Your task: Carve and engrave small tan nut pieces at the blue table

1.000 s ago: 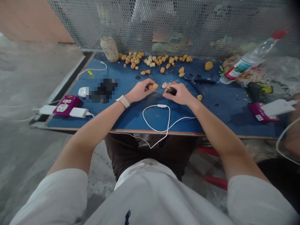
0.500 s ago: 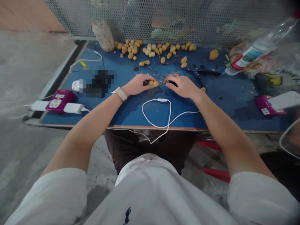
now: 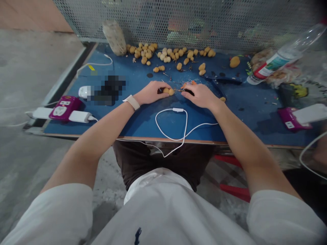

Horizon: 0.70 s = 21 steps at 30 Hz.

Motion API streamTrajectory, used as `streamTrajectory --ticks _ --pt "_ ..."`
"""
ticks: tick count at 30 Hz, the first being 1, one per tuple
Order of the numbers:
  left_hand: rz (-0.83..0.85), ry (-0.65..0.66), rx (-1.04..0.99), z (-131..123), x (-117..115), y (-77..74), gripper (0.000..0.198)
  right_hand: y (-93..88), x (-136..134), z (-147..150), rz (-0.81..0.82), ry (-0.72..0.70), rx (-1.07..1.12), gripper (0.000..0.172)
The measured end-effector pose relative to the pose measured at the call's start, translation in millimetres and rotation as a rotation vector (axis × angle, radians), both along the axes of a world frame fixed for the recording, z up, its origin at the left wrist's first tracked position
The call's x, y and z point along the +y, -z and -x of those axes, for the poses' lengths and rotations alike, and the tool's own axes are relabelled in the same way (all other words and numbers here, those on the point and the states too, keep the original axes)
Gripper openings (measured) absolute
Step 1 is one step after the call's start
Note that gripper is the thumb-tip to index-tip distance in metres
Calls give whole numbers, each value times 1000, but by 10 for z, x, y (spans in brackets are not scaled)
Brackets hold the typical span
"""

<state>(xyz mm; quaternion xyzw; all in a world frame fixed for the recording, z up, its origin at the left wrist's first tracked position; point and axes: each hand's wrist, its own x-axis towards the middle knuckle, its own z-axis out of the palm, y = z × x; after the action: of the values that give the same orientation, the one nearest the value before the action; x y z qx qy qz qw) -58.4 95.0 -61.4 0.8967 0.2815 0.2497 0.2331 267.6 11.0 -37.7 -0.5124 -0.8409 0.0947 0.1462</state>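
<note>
Between the fingertips of my left hand [image 3: 151,92] lies a small tan gourd [image 3: 171,91], on its side with its rounded end toward the right. My right hand [image 3: 200,95] is closed around a slim tool [image 3: 178,90] with a thin metallic tip that reaches to the gourd. Whether the tip touches the gourd I cannot tell, and the tool's kind is unclear. Orange bits [image 3: 190,83] and pale crumbs lie just beyond my right fingers. Behind both hands, several more small gourds [image 3: 146,53] are strewn along the back of the blue tabletop [image 3: 138,124].
A perforated metal panel [image 3: 153,20] borders the table's back. At right, a plastic bottle [image 3: 270,66] leans over plastic bags. Purple power sockets [image 3: 62,109] with white plugs sit at left, another socket [image 3: 290,119] at right. A white cable [image 3: 155,120] loops over the front edge.
The view has shifted slightly. Both hands keep nearly the same place and grip, with the gourd and the tool still facing each other.
</note>
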Motion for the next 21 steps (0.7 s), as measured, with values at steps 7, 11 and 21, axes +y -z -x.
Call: streamTrajectory --ticks 7,11,21 --pt "-10 4 -14 -15 -23 11 35 -6 -2 1 2 1 30 83" --pt "2 -3 -28 -13 -14 18 34 -9 3 -9 11 4 69 83" --pt "21 -16 -27 5 -34 13 30 -1 4 6 15 22 73 82"
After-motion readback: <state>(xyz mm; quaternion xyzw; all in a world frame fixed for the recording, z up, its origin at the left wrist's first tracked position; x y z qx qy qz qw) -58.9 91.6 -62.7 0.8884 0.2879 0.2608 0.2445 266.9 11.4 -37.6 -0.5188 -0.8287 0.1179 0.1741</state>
